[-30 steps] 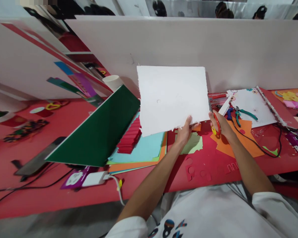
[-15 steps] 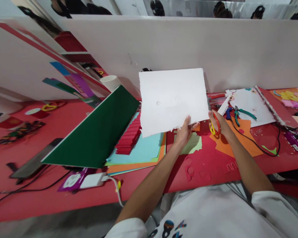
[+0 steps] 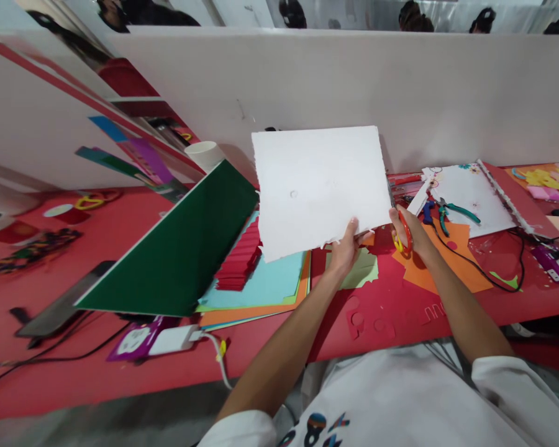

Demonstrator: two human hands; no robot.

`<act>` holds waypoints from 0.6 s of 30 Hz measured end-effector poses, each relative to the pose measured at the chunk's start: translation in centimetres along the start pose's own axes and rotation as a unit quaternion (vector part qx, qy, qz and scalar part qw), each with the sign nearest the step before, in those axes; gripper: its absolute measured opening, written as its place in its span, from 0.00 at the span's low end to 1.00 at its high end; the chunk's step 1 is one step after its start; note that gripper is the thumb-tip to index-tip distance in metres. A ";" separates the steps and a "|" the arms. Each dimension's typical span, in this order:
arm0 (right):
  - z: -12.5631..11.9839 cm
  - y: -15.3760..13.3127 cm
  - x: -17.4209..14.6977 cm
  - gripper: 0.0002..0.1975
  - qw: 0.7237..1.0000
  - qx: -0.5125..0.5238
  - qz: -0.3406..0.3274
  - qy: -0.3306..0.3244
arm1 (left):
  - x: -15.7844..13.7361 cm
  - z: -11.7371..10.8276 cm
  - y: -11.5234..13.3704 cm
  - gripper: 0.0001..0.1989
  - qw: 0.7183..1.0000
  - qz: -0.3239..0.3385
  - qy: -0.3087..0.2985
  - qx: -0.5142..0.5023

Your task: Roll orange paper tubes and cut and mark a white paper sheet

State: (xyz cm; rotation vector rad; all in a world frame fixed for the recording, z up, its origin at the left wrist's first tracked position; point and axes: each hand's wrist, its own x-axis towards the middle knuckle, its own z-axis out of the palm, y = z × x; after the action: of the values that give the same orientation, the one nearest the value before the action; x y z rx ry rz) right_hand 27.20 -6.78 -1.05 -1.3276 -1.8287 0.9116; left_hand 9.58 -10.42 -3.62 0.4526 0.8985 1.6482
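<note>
Head view: nearest you, the red worktop (image 3: 168, 379) carries a pale green paper offcut (image 3: 363, 270) just beyond your left forearm. Your left hand (image 3: 347, 251) is closed in a pinch, thumb on the front face at the lower edge of a rectangular white board (image 3: 321, 192), other fingers mostly hidden behind. Your right hand (image 3: 412, 231) is curled around scissors with orange and yellow handles (image 3: 407, 234), their blades at the board's right edge; how far those part cannot be told.

Hazard, as judged: your support bears on the lower edge alone, so the board could swing or flex under the blades and spoil the line. Concealed fingers risk a nick if the scissors stray inward.

Condition: you have the board raised and tilted, its face plain but for a faint ring mark, its left and lower edges ragged. Contact with the light blue sheet (image 3: 279, 279) behind its lower left corner cannot be confirmed.

Farther back on your right lie teal-handled pliers (image 3: 466, 213); a pale partition (image 3: 447, 93) stands behind.
</note>
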 end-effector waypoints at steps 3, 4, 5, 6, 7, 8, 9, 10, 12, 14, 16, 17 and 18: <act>0.3 0.0 0.0 0.35 1.000 0.007 0.001 0.008 | -0.3 0.2 0.0 0.18 1.000 -0.010 -0.008 -0.016; 0.3 0.0 0.0 0.35 1.000 0.011 0.002 0.011 | -0.3 0.2 0.0 0.19 1.000 -0.013 -0.006 -0.021; 0.4 0.0 0.0 0.35 1.000 0.014 0.001 0.015 | -0.4 0.3 0.0 0.19 1.000 -0.016 -0.004 -0.024; 0.4 0.0 0.0 0.35 1.000 0.014 0.000 0.018 | -0.4 0.3 0.0 0.18 1.000 -0.016 -0.002 -0.025; 0.4 0.0 0.0 0.34 1.000 0.013 -0.002 0.020 | -0.5 0.3 0.0 0.17 1.000 -0.015 -0.002 -0.024; 0.4 0.0 0.0 0.34 1.000 0.008 -0.003 0.021 | -0.4 0.4 0.0 0.16 1.000 -0.013 -0.002 -0.020; 0.4 0.0 0.0 0.34 1.000 0.002 -0.006 0.022 | -0.4 0.4 0.0 0.16 1.000 -0.010 -0.003 -0.015; 0.4 0.0 0.0 0.34 1.000 -0.006 -0.009 0.024 | -0.4 0.3 0.0 0.15 1.000 -0.006 -0.004 -0.008; 0.4 0.0 0.0 0.33 0.999 -0.022 -0.013 0.031 | -0.3 0.3 0.0 0.15 1.000 0.003 -0.002 0.005; 0.5 0.0 0.0 0.32 0.998 -0.033 -0.017 0.040 | -0.2 0.2 0.0 0.14 1.000 0.007 0.002 0.016; 0.7 0.0 0.0 0.31 0.998 -0.038 -0.019 0.052 | -0.1 0.2 0.0 0.13 1.000 0.008 0.002 0.024; 0.8 0.0 0.0 0.31 0.997 -0.037 -0.020 0.058 | -0.1 0.1 0.0 0.13 1.000 0.009 0.000 0.027; 0.9 0.0 -0.1 0.31 0.997 -0.036 -0.020 0.063 | -0.1 0.1 0.0 0.15 0.999 0.011 -0.003 0.031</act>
State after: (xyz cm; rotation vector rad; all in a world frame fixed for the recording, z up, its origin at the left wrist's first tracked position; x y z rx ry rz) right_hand 26.46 -6.98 -1.49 -1.3563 -1.7993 0.7306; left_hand 9.63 -10.47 -3.53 0.5104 0.9449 1.6424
